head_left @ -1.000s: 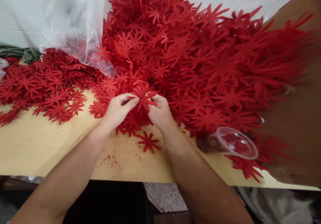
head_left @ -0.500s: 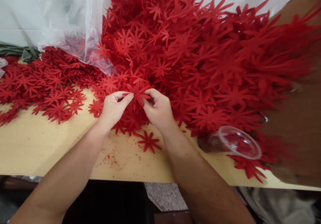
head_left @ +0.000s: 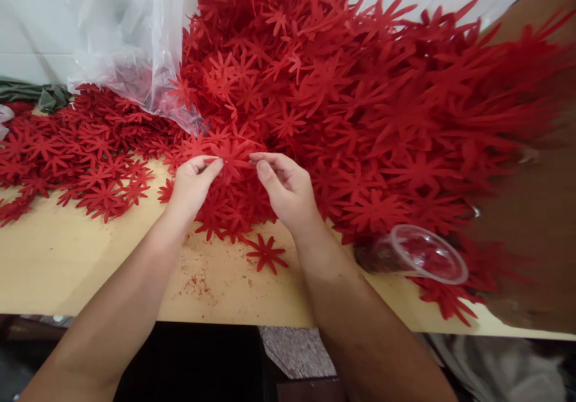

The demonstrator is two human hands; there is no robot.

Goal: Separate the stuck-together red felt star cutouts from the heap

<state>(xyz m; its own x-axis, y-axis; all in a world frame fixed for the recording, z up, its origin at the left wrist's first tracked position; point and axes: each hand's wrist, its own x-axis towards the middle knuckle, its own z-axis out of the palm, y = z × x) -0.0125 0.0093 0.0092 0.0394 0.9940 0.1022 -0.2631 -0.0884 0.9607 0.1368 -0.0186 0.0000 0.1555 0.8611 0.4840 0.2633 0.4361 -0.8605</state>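
A pale wooden table (head_left: 112, 270) is covered along its back by a heap of red flowers (head_left: 333, 102), cut flat with narrow, round-tipped petals. By the left hand (head_left: 192, 183), one petal of a held flower (head_left: 231, 159) is pinched between thumb and forefinger, just above the heap's front edge. The right hand (head_left: 291, 195) is held half-curled at the flower's other side; whether a petal is gripped there cannot be told. A single loose flower (head_left: 267, 254) is seen whole on the bare wood.

The heap is cut off at the top and blurred at the right. The contents of the tipped clear cup (head_left: 378, 255) are hard to make out. The held flower's outline is partly lost against the red behind it.
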